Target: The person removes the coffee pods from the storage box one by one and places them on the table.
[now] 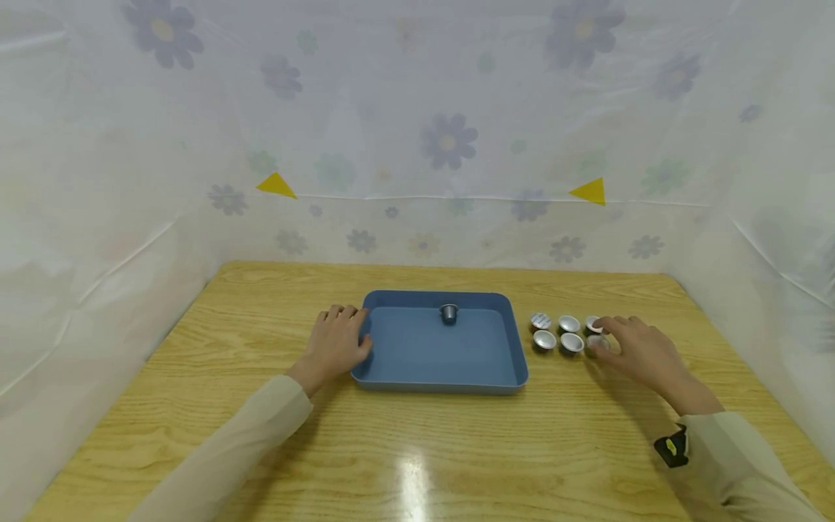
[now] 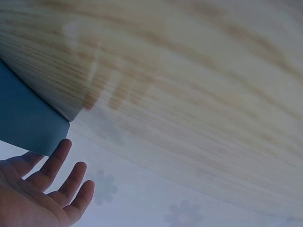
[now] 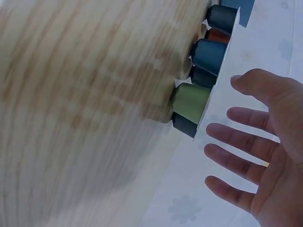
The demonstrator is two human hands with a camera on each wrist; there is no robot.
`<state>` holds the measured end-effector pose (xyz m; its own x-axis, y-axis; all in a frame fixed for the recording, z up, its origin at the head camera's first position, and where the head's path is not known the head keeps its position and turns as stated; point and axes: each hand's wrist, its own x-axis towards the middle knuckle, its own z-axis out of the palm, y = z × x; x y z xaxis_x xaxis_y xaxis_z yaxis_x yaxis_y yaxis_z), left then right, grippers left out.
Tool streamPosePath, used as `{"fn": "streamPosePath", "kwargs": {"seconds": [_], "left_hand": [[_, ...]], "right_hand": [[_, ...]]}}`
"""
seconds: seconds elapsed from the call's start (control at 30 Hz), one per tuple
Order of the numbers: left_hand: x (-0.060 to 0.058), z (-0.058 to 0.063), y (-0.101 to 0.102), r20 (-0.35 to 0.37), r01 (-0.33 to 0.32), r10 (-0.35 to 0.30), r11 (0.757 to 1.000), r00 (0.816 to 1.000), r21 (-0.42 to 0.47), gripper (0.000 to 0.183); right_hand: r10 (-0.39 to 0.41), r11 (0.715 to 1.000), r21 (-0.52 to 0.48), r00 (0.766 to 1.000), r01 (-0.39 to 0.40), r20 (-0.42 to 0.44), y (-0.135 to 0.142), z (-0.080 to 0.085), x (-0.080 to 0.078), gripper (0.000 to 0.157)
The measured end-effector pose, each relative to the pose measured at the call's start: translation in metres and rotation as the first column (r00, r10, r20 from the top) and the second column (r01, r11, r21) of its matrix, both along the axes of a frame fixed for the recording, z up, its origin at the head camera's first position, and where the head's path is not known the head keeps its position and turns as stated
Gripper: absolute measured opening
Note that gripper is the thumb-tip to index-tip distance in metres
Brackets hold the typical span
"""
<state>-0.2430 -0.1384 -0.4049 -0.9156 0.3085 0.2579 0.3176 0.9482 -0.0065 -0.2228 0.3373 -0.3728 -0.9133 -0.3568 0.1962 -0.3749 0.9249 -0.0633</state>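
A blue rectangular tray (image 1: 430, 359) stands mid-table, with one dark coffee capsule (image 1: 449, 315) lying near its back wall. At the tray's left rim is my left hand (image 1: 334, 342); its fingers are extended and spread, fingertips right at the edge. To the right of the tray, several coffee capsules (image 1: 571, 343) stand in two rows, silver lids up. My right hand (image 1: 642, 355) is over the rightmost ones, partly covering them. In the right wrist view its fingers are apart with nothing between them, beside a green capsule (image 3: 191, 101) and a blue capsule (image 3: 208, 56).
The wooden table (image 1: 404, 435) is enclosed at the back and sides by a pale floral sheet (image 1: 391, 109). Two yellow triangles (image 1: 590, 191) mark the back sheet. A black band (image 1: 672, 446) is at the right sleeve's cuff.
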Motion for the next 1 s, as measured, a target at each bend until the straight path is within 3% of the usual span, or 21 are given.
{"fn": "streamPosePath", "kwargs": {"seconds": [0.57,1.0], "left_hand": [[0.000,0.000,0.000,0.003,0.001,-0.001,1.000,1.000,0.000,0.044],[-0.001,-0.001,0.000,-0.006,0.003,-0.003,1.000,1.000,-0.004,0.043]], "right_hand": [[0.081,0.997,0.022,0.990,-0.079,-0.111,-0.025,-0.001,-0.004,0.038],[0.129,0.991,0.039,0.984,-0.126,-0.119,-0.051,-0.003,-0.011,0.037]]}}
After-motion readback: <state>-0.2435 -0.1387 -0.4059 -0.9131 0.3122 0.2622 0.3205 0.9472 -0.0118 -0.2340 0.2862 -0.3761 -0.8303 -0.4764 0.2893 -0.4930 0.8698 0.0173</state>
